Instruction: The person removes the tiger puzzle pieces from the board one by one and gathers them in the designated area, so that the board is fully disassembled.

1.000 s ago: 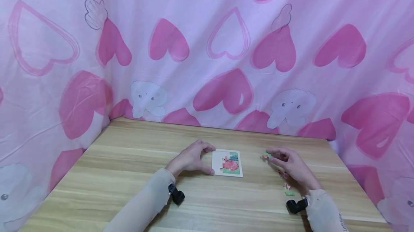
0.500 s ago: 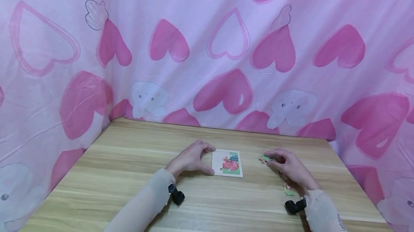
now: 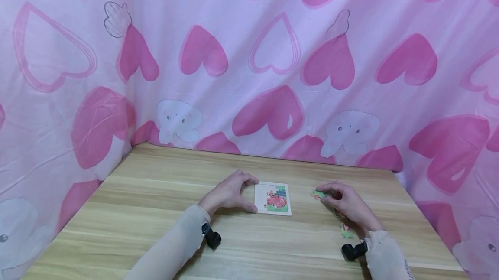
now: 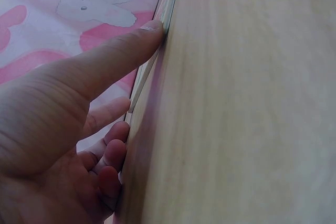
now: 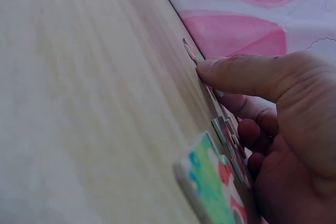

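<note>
In the head view, my left hand (image 3: 230, 191) holds the left side of a white-framed jigsaw puzzle board (image 3: 260, 195), thumb at the near corner and index finger at the far one. The board's right part shows a red striped animal on green; its left part is bare white. To the right of it, my right hand (image 3: 347, 202) pinches a green and orange puzzle piece (image 3: 317, 193) between thumb and fingers, low over the table. The right wrist view shows that thumb at the piece's (image 5: 190, 51) edge.
Closer to the person lies a loose green and red puzzle piece (image 3: 345, 231). Another piece (image 5: 229, 142) lies under the right hand, partly hidden. A pink heart-print curtain (image 3: 269, 111) hangs around the wooden table (image 3: 187, 163).
My right hand has moved slightly left with the puzzle piece, which has gone from tilted to nearly flat. The left hand stays at the puzzle board.
</note>
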A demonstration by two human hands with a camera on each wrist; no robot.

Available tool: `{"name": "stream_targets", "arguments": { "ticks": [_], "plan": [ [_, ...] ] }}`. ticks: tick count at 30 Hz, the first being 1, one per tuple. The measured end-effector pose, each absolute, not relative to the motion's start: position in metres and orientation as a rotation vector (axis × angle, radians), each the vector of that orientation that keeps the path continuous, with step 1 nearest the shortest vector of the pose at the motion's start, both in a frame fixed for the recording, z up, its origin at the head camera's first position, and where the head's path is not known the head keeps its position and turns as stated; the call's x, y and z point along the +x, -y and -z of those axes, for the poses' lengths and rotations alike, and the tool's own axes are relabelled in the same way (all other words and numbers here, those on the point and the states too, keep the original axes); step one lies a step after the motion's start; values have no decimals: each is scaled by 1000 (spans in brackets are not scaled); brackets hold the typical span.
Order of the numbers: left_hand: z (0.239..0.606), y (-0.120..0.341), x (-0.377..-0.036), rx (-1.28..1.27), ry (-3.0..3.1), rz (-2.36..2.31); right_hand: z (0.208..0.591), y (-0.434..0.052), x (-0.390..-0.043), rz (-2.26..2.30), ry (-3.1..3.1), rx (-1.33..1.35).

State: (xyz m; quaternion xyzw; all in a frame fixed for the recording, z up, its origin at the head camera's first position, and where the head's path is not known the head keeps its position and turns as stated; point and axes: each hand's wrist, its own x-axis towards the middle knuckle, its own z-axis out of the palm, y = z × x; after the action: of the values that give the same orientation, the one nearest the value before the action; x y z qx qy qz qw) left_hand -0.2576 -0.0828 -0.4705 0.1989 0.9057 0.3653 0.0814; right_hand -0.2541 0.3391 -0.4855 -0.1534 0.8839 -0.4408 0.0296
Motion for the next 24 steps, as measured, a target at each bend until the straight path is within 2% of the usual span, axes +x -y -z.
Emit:
{"name": "stream_targets", "arguments": {
  "ticks": [11, 24],
  "plan": [
    [469, 83, -258, 618, -2721, -1066, 487, -340, -256, 1307, -2761, -501],
    [473, 84, -258, 596, -2704, -1100, 487, -338, -253, 1330, -2724, -406]
  ]
}}
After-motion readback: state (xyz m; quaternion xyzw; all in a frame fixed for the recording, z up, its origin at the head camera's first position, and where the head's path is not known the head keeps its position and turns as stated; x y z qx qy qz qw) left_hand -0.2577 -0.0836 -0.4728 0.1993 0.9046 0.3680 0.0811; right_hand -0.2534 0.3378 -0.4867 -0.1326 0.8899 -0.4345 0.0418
